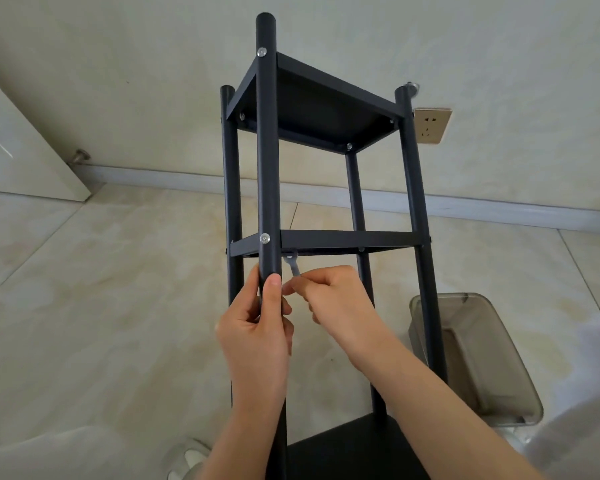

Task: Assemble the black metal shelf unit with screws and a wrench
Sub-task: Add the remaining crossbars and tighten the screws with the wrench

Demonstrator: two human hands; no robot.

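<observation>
The black metal shelf unit (347,239) lies tipped toward me, its four round posts running away to the wall. Two shelves are fixed between the posts, with silver screws (264,238) showing on the nearest post. My left hand (257,327) is wrapped around that nearest post, just below the middle shelf. My right hand (336,299) pinches a small silver wrench (293,266) whose ring end sits on a fastener under the middle shelf's edge, right beside the post.
A grey translucent plastic bin (482,362) stands on the tiled floor at the right, behind the right post. A wall socket (432,125) is on the wall beyond. A white door (18,147) stands at the left, with a door stop near it.
</observation>
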